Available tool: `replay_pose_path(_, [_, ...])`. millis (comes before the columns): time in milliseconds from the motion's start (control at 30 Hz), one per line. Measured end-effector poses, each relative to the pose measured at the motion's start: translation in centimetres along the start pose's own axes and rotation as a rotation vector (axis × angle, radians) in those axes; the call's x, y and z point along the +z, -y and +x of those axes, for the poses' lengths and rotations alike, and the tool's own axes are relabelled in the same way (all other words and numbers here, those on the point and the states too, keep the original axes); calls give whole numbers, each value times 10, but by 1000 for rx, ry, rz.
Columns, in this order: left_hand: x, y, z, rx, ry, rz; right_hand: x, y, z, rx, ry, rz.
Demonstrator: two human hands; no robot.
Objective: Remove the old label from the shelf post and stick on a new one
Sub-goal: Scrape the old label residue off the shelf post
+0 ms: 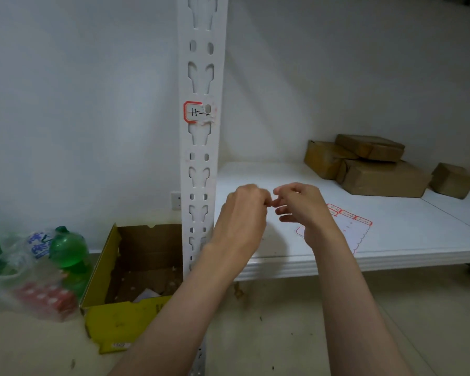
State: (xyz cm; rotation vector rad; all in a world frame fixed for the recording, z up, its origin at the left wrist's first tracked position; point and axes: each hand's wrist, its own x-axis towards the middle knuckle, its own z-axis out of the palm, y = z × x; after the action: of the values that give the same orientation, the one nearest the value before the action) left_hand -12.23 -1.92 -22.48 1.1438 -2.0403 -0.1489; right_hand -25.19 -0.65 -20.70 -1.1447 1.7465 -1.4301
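Observation:
A white slotted shelf post (201, 147) stands upright in the middle. On it sits a torn red-bordered label (197, 112) with handwriting; its right part is ripped away. Well below the label, in front of the shelf, my left hand (242, 213) and my right hand (301, 207) meet with fingers curled, fingertips touching. They seem to pinch a tiny scrap between them, too small to make out. A sheet of red-bordered labels (350, 223) lies on the white shelf (418, 229), partly hidden behind my right hand.
Several brown cardboard boxes (369, 164) are stacked at the back right of the shelf. On the floor left of the post stands an open yellow carton (125, 308), with green bottles (68, 248) and plastic-wrapped goods beside it. A wall socket (175, 200) is behind the post.

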Motion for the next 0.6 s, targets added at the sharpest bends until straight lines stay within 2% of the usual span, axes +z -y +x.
replay_pose_path(100, [19,14,-8,-97,89,40,-1,-9,2,27,37,-157])
replay_pose_path(300, [32,23,-15,-191,113,28,1,-15,2,83,137,-301])
replay_pose_path(467, [31,13,-14,-203,105,30,-1,-13,2,18,90,-223])
replay_pose_path(600, [19,-5,-7,-51,-53,-8,2,5,-2,-191,-20,7])
